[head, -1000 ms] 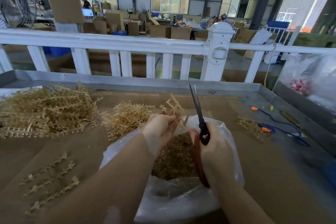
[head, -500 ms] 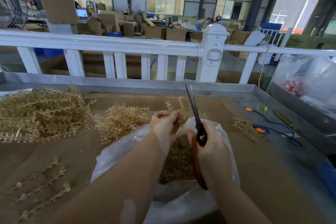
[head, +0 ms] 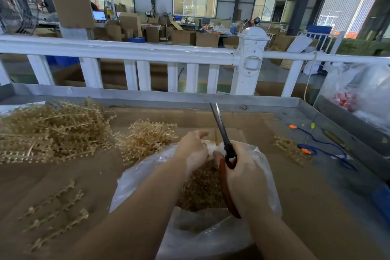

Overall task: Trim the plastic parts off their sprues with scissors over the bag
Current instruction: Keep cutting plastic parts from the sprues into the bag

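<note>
Metal-rimmed table w/ cardboard; on it sprue piles, bag, blue cord.

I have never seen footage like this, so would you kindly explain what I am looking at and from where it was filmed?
There is no machine here: a camera worn on a person's head looks down at their two bare hands. The right hand grips red-handled scissors, blades pointing up and away. The left hand is curled at the mouth of a clear plastic bag holding trimmed tan parts; what it holds is unclear. Piles of untrimmed sprues lie to the left on the brown worktable, with a few stripped pieces nearer.
</note>
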{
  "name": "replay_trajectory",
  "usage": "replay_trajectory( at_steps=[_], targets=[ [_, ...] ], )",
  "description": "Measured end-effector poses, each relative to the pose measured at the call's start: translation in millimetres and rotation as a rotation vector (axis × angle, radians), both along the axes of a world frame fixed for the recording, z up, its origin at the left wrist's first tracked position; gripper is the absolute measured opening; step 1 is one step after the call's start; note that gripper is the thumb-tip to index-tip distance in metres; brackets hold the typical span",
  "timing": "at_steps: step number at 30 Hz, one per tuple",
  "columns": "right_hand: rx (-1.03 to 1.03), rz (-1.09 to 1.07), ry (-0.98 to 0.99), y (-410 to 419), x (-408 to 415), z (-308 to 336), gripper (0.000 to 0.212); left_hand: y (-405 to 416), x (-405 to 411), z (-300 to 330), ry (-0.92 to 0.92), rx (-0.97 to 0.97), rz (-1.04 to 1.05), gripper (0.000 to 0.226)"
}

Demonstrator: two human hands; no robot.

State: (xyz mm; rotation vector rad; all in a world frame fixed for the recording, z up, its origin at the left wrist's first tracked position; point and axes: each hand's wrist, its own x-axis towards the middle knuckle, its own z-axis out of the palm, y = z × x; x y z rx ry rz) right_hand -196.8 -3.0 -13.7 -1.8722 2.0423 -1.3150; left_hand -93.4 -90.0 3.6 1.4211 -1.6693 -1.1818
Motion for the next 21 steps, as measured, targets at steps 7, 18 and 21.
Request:
replay_trajectory(
  at_steps=[7,18,21],
  targets=[
    [0.183,-0.012,0.137,-14.7,-1.8,-18.0,0.031,7.2,38.3,2.9,-0.095,-0.259,0.228,0.031],
    [0.36,-0.084,0.255,-26.6,-3.0,-29.0,0.034,-28.2,98.0,-2.0,-0.506,-0.259,0.433,0.035],
    [0.291,-0.07,0.274,-25.5,1.7,-30.3,0.035,-29.2,99.1,-8.1,-0.608,-0.192,0.363,0.035]
  ],
)
